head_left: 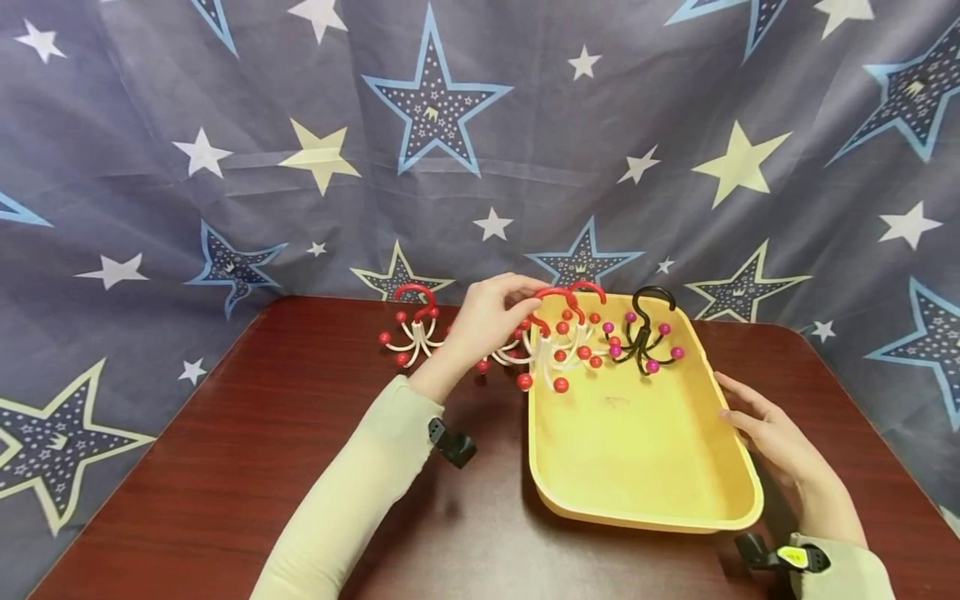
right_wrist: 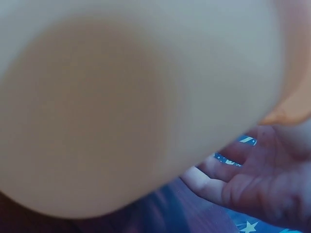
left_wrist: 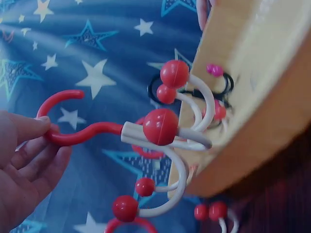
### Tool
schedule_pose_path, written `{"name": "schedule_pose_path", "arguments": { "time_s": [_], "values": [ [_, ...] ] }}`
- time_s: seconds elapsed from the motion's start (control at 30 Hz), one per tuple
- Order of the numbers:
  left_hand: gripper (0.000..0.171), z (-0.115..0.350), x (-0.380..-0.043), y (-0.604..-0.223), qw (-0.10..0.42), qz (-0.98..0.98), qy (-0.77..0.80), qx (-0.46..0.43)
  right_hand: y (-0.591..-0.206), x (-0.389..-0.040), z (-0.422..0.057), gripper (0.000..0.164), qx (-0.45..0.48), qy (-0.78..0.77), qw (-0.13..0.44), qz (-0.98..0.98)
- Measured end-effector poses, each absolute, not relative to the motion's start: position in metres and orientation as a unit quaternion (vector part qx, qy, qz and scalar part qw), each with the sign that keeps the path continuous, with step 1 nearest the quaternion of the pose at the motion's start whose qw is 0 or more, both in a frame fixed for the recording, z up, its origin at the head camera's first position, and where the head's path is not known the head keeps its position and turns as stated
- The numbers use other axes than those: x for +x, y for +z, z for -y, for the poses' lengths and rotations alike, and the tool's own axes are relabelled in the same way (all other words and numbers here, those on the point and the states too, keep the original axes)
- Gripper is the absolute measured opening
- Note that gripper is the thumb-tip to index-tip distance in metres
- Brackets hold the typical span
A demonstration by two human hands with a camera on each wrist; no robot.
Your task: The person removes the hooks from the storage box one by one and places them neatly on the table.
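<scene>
Left fingers [left_wrist: 46, 170] pinch the red hook [left_wrist: 73, 139], white arms [left_wrist: 182, 172] below

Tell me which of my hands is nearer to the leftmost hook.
Left. Your left hand is just right of the leftmost hook, pinching another hook; your right hand is farther away, at the right side of the tray.
</scene>
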State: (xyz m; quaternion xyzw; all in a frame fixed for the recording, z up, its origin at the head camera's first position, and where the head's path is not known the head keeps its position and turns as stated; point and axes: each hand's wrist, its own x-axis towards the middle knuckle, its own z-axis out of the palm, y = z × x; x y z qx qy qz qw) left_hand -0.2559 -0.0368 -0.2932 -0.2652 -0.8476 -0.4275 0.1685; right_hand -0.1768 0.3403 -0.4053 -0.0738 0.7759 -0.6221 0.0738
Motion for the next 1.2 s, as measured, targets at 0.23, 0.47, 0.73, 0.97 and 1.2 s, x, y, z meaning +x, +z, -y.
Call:
{"name": "schedule_pose_path", "arguments": {
  "time_s": [0.23, 0.47, 0.73, 0.97, 1.2],
  "values": [
    [0.022, 0.076, -0.254, -0.296, 0.191, 0.840, -0.443, -0.248, -0.407, -0.177, -0.339, 0.060, -0.083, -0.643, 0.079, -0.757],
    [0.021, 0.105, -0.250, -0.297, 0.212, 0.841, -0.440, -0.234, -0.409, -0.177, -0.340, 0.059, -0.090, -0.647, 0.079, -0.753],
    [0.022, 0.138, -0.242, -0.303, 0.224, 0.858, -0.416, -0.200, -0.407, -0.179, -0.339, 0.061, -0.075, -0.628, 0.077, -0.771],
    [0.021, 0.163, -0.235, -0.309, 0.235, 0.874, -0.387, -0.173, -0.407, -0.178, -0.339, 0.061, -0.079, -0.636, 0.077, -0.764],
    [0.021, 0.185, -0.230, -0.319, 0.229, 0.878, -0.395, -0.144, -0.407, -0.178, -0.340, 0.059, -0.088, -0.655, 0.082, -0.746]
  ]
}}
